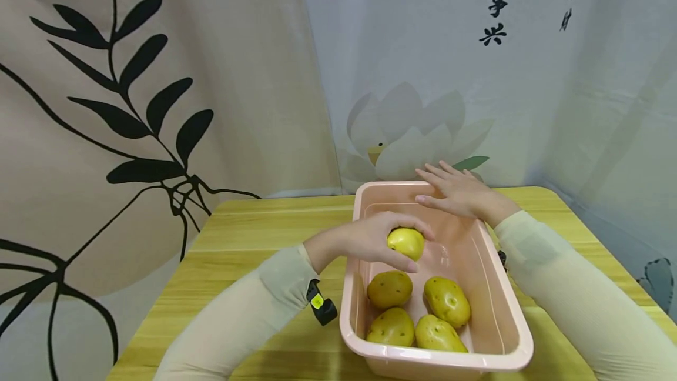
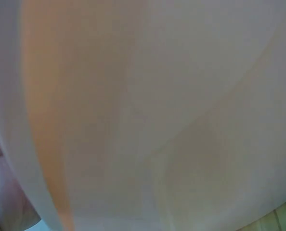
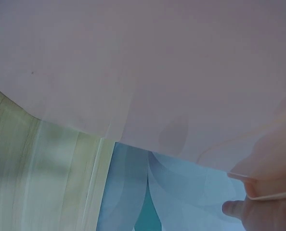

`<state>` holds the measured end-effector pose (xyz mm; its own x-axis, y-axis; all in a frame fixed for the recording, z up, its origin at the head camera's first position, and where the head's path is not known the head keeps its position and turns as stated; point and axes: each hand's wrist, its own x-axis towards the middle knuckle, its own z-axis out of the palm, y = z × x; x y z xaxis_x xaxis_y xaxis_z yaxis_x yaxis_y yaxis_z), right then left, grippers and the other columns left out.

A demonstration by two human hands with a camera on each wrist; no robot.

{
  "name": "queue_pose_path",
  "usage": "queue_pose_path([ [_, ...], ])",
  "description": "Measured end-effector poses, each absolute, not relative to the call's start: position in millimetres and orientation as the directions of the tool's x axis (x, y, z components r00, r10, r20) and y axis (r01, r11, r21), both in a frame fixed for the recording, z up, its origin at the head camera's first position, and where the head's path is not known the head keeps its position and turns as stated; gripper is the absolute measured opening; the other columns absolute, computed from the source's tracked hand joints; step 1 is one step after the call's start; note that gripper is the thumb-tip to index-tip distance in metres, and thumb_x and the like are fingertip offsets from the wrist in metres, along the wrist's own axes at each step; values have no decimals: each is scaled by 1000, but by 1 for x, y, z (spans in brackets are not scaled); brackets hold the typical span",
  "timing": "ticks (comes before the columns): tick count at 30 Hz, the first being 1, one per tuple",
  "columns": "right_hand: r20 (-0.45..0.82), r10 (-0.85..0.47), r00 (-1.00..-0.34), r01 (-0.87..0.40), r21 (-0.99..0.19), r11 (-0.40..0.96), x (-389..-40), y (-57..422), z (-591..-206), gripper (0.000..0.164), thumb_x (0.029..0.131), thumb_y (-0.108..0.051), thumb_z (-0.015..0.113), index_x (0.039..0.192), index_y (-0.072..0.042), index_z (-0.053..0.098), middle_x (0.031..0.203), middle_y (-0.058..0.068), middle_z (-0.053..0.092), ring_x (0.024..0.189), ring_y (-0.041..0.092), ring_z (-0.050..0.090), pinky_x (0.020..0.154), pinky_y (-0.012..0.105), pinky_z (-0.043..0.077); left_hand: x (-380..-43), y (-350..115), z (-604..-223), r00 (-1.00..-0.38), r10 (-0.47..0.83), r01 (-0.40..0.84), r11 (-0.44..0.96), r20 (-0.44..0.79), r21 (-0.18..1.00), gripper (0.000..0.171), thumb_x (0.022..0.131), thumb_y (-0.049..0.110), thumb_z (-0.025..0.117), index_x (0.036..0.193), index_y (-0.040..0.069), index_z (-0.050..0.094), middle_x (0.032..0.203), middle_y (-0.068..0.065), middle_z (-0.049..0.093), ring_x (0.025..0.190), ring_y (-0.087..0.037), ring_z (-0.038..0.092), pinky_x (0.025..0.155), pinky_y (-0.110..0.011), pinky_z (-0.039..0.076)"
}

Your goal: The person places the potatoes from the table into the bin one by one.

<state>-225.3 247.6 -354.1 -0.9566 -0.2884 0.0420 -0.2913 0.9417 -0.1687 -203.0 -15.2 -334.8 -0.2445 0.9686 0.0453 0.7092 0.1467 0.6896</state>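
In the head view a pink plastic basin point(image 1: 508, 310) holds several yellow-brown potatoes, among them one at the left point(image 1: 389, 289) and one at the right point(image 1: 446, 301). My left hand point(image 1: 378, 240) reaches over the basin's left rim. Its thumb and fingers curve round a brighter yellow potato point(image 1: 406, 244), partly hidden, towards the far end. My right hand point(image 1: 457, 193) rests at the far right corner of the rim with its fingers spread and straight. The right wrist view shows part of that hand point(image 3: 268, 214) by the rim; basin wall fills most of both wrist views.
The basin stands on a wood-grain table point(image 1: 270, 234). Behind the table hangs a pale curtain point(image 1: 254, 75) printed with dark leaves, a lotus and writing. A black wrist device point(image 1: 321, 304) sits on the left forearm, close to the basin's left side.
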Motion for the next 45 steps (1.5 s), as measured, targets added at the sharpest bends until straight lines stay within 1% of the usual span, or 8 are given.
queue_pose_path([
  [5, 39, -289, -957, -291, -170, 941, -225, 248, -355, 83, 89, -73, 36, 155, -26, 18, 160, 8, 15, 146, 36, 3, 106, 71, 6, -201, -9, -338, -210, 978, 748, 163, -4, 643, 45, 83, 30, 76, 124, 23, 58, 116, 14, 57, 90, -4, 54, 80, -18, 48],
  [9, 44, -288, -957, -292, -168, 942, -225, 249, -356, 83, 89, -73, 36, 155, -26, 19, 160, 8, 15, 145, 37, 3, 106, 71, 7, -202, -6, -340, -197, 980, 764, 172, -29, 622, 45, 84, 30, 76, 125, 24, 58, 118, 15, 56, 92, -4, 54, 79, -18, 48],
  [14, 46, -289, -956, -293, -169, 941, -226, 249, -357, 82, 90, -72, 36, 155, -25, 18, 160, 8, 15, 145, 37, 3, 106, 71, 6, -205, -2, -342, -181, 983, 793, 172, -43, 585, 46, 83, 30, 76, 126, 23, 60, 121, 16, 56, 103, -2, 51, 82, -16, 46],
  [18, 54, -289, -956, -294, -172, 940, -227, 249, -356, 82, 89, -72, 37, 155, -25, 20, 160, 8, 16, 146, 36, 3, 106, 70, 7, -209, 3, -345, -177, 982, 808, 185, -69, 559, 47, 83, 31, 76, 127, 23, 60, 123, 17, 56, 102, -1, 51, 82, -16, 45],
  [24, 33, -294, -955, -295, -158, 942, -227, 249, -357, 83, 89, -74, 34, 155, -27, 16, 160, 8, 14, 145, 37, 2, 106, 70, 5, -215, 8, -348, -197, 970, 792, 243, -142, 560, 47, 83, 29, 76, 127, 23, 59, 124, 17, 57, 98, -2, 53, 81, -16, 47],
  [30, 34, -295, -955, -296, -169, 940, -227, 249, -358, 83, 89, -74, 33, 155, -26, 17, 160, 7, 13, 146, 36, 2, 106, 70, 4, -219, 11, -351, -227, 948, 783, 313, -223, 537, 47, 83, 33, 75, 127, 26, 59, 118, 18, 57, 93, -5, 53, 78, -18, 47],
  [34, 30, -294, -955, -295, -172, 940, -228, 249, -358, 84, 89, -74, 33, 155, -26, 16, 160, 7, 12, 146, 36, 0, 107, 70, 3, -220, 12, -350, -233, 935, 778, 344, -267, 526, 46, 83, 31, 75, 126, 27, 60, 115, 17, 57, 91, -5, 54, 78, -18, 47],
  [45, 30, -291, -956, -291, -176, 940, -228, 249, -357, 83, 89, -74, 33, 155, -27, 16, 160, 7, 12, 146, 36, 1, 107, 70, 4, -219, 11, -349, -246, 903, 778, 401, -353, 484, 46, 78, 40, 79, 120, 33, 61, 112, 16, 55, 99, -6, 52, 85, -21, 43],
])
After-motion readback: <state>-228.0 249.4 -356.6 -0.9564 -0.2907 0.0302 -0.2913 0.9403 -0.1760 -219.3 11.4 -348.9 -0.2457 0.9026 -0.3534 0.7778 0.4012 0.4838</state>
